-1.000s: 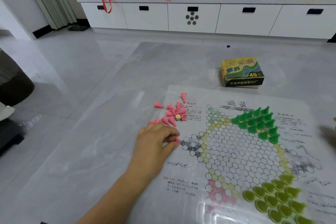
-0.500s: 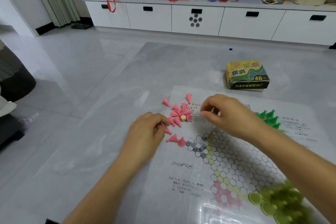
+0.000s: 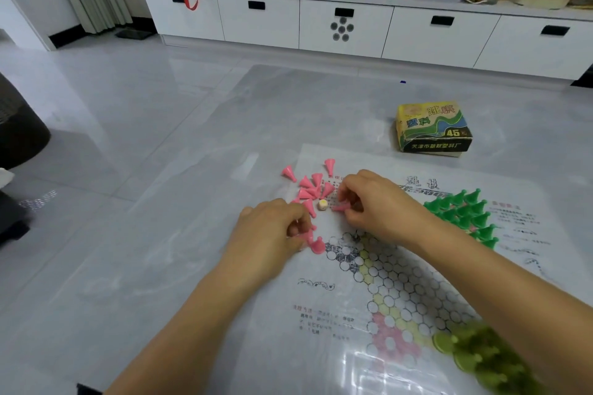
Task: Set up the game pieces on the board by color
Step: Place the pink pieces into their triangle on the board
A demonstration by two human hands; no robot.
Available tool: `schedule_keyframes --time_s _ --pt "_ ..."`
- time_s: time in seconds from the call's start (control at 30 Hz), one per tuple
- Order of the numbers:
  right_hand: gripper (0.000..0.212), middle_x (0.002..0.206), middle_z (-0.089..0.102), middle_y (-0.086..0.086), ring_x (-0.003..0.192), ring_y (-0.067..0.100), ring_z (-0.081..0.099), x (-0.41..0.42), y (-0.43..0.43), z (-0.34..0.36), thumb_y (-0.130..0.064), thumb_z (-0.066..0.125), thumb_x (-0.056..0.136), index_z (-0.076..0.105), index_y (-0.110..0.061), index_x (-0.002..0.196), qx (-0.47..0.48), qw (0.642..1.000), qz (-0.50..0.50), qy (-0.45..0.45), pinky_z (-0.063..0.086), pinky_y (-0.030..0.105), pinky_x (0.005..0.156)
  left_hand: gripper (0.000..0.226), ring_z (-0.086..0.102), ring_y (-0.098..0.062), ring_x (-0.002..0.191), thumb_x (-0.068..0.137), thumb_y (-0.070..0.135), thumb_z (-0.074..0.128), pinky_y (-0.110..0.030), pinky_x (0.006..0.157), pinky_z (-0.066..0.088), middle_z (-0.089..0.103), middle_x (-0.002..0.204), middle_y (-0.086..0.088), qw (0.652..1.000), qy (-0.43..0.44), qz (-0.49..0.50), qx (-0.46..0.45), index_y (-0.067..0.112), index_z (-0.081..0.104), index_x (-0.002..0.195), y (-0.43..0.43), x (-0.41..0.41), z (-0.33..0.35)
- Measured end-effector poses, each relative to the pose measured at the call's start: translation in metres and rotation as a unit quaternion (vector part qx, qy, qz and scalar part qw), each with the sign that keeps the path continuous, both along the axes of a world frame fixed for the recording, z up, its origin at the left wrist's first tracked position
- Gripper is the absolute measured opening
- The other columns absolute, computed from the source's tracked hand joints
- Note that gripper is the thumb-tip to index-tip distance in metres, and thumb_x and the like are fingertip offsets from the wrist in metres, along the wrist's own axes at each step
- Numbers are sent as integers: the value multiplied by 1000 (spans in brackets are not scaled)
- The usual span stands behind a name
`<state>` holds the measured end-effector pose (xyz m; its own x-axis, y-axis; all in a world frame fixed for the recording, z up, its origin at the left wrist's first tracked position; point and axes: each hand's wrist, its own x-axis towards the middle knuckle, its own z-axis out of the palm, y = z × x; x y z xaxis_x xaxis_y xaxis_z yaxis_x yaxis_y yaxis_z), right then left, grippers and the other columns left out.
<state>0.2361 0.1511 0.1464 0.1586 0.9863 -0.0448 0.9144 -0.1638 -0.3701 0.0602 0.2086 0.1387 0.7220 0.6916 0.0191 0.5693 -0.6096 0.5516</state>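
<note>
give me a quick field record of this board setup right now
board: printed sheet lying flat on the floor
left hand: pinches pink pieces near the board's left point
right hand: pinches one pink piece by the loose pile
green pieces: upright, filling the far right point
yellow-green pieces: in the near point, blurred
die: between the hands
box: on the floor beyond the board
</note>
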Motion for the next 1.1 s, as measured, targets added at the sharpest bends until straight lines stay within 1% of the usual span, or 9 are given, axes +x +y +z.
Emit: schedule_keyframes --time_s 0.1,0.17,0.23,0.33,0.4,0.5,0.73,0.93,1.1 --pt "25 100 49 -1 87 14 51 -1 -12 4 -19 55 85 60 -22 110 -8 999 13 31 43 26 80 10 53 -15 87 77 20 67 -32 86 39 54 85 7 1000 1 7 -10 22 63 86 1 -1 1" --pt "17 99 56 -2 85 11 53 -1 -17 7 -22 58 86 65 -20 101 -3 998 16 64 44 23 79 9 53 -15 83 79 20 66 -29 82 39 52 82 7 1000 -6 17 -6 19 61 87 4 -3 2" --pt "10 91 62 -5 78 7 55 -1 -21 8 -23 61 84 65 -19 92 1 993 0 122 46 22 74 8 49 -13 75 81 19 64 -25 71 38 51 75 10 999 -24 37 -18 18 58 86 8 -8 1" --pt "4 81 63 -12 71 1 55 -1 -27 7 -20 64 82 65 -20 86 4 985 -15 174 45 14 65 13 45 -9 65 83 17 61 -24 64 38 51 68 8 997 -45 40 -45 25 52 88 11 -11 0" --pt "5 83 60 -12 71 0 54 -2 -29 5 -21 66 81 65 -22 86 6 989 2 151 43 10 64 21 43 -4 57 83 15 61 -22 61 37 48 64 6 995 -57 8 -80 32 53 91 7 -10 -1" --pt "11 88 58 -9 75 0 52 -3 -29 4 -26 69 78 66 -23 88 13 993 14 113 41 15 69 15 42 -2 51 81 15 65 -15 54 31 45 58 6 991 -62 -26 -116 22 61 94 -4 -4 -2" --pt "12 92 61 -6 81 8 56 -10 -26 1 -25 69 79 66 -21 90 9 994 30 104 44 15 70 14 41 -9 56 79 31 66 -25 59 33 46 59 4 998 -34 4 -50 24 55 85 -12 5 -9" --pt "11 94 60 -6 79 5 56 -11 -24 0 -22 68 79 65 -20 89 2 993 39 109 42 10 67 8 40 -15 66 83 25 60 -25 60 27 41 56 7 999 -16 27 6 25 52 86 -10 2 -7" --pt "10 91 58 -9 75 -1 53 -11 -25 0 -23 68 79 64 -22 88 -3 993 43 111 41 4 64 10 44 -15 71 83 25 61 -26 64 32 43 62 9 999 -24 33 -8 25 58 93 -6 -1 -3"
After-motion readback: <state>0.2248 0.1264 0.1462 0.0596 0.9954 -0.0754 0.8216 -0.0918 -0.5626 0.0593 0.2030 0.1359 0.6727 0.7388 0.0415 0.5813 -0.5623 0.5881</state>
